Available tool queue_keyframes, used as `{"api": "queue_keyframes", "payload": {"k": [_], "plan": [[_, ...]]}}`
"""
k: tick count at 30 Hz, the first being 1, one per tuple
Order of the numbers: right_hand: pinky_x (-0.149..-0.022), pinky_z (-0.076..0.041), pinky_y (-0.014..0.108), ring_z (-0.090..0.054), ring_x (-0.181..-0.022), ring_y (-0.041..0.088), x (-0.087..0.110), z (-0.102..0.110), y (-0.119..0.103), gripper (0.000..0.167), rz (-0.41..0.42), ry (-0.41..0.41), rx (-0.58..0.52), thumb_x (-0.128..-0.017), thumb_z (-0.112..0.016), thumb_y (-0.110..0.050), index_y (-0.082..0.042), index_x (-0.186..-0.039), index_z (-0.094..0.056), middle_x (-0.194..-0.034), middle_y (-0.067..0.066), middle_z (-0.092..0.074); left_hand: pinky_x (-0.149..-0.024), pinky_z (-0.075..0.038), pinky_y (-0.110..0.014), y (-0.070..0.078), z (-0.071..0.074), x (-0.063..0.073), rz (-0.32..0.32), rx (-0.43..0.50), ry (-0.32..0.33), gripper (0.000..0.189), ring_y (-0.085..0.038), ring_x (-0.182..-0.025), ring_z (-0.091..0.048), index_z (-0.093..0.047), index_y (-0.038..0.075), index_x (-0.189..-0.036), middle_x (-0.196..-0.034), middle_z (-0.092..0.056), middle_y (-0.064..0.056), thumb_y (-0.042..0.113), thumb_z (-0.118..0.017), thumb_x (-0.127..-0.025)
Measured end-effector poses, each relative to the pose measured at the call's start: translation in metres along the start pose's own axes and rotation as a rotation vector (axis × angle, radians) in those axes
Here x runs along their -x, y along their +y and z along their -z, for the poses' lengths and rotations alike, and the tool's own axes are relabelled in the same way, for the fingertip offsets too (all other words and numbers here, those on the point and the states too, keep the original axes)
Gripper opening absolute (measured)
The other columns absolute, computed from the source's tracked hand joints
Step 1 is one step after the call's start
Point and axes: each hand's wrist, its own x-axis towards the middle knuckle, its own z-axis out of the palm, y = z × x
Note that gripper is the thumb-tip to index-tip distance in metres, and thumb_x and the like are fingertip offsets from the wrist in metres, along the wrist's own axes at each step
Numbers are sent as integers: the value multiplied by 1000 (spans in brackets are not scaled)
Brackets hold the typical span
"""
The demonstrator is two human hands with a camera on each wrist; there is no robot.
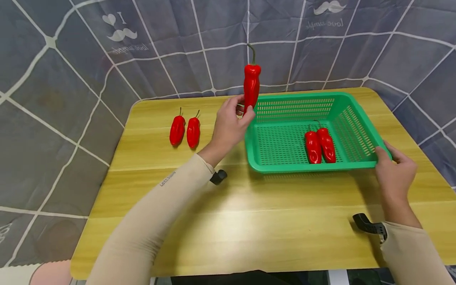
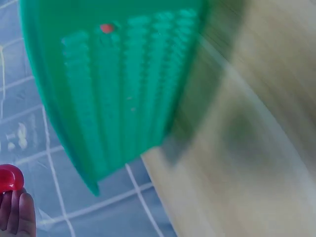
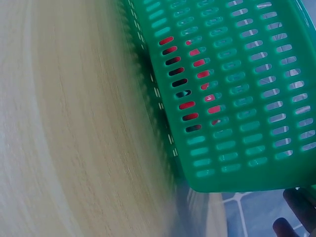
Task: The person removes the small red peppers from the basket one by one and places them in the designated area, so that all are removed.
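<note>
My left hand (image 1: 231, 120) pinches a red chili pepper (image 1: 251, 85) by its lower end and holds it upright, green stem up, beside the left end of a green plastic basket (image 1: 254, 164). In the left wrist view the same pepper (image 2: 10, 178) shows only partly at the edge. My right hand (image 1: 395, 170) grips the basket's right front corner, thumb over the rim. Inside the basket, toward the right, lie two red peppers, one pepper (image 1: 313, 147) beside another pepper (image 1: 326, 145). Through the slots in the right wrist view, bits of red show.
Two more red peppers, a left one (image 1: 177, 130) and a right one (image 1: 193, 132), lie side by side on the wooden table (image 1: 270, 229) left of the basket. A grey checked cloth (image 1: 167, 43) hangs behind the table and along its sides.
</note>
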Motion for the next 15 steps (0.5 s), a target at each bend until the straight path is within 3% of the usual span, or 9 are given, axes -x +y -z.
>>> {"api": "queue_keyframes", "payload": {"k": [4, 15], "plan": [[-65, -49, 8, -63, -81, 2, 1, 0, -1, 32, -7, 6, -29, -90, -74, -13, -17, -122, -74, -132, 3, -61, -80, -53, -27, -17, 10, 6, 52, -48, 24, 34, -16, -94, -60, -62, 0, -126, -114, -62, -7, 19, -60, -97], [-67, -49, 8, -63, -80, 1, 0, -1, -1, 31, -9, 33, -42, -89, -75, -11, -16, -119, -75, -125, 1, -65, -77, -54, -34, -81, 37, 33, 337, -268, -43, 40, -23, -93, -59, -64, -2, -125, -110, -63, -11, 24, -59, -95]]}}
